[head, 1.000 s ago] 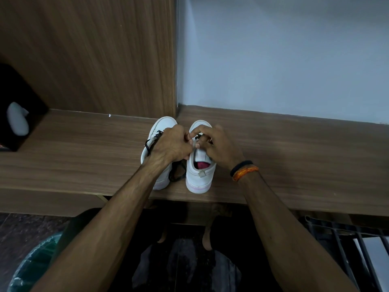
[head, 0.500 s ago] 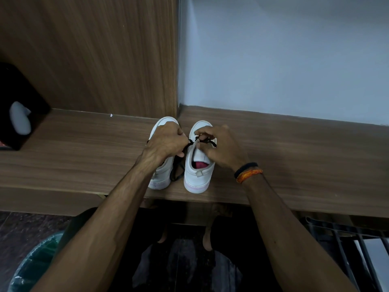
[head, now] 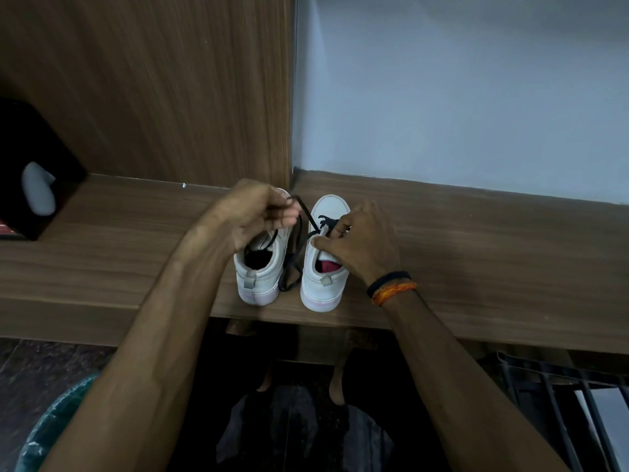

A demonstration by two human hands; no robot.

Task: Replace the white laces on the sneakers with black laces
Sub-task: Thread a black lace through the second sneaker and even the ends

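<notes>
Black lace [head: 304, 212] between both hands [head: 306, 229]

Left hand [head: 253, 216] raised over left sneaker [head: 260, 270], fingers curled round black lace [head: 308, 216]. Lace runs taut down to right sneaker [head: 323, 270], where right hand [head: 360, 243] pinches the tongue area. Slack lace lies between the shoes on wooden shelf [head: 476, 250]. Wristbands [head: 391, 287] just behind right hand.

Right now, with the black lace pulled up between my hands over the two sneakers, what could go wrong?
1. The right sneaker stands with its heel near the shelf edge; a hard pull by the left hand on the black lace could drag it off.
2. Slack lace loops between the shoes beside the left sneaker and might snag.
3. The right hand covers the eyelets, so a skipped one may go unseen.
</notes>
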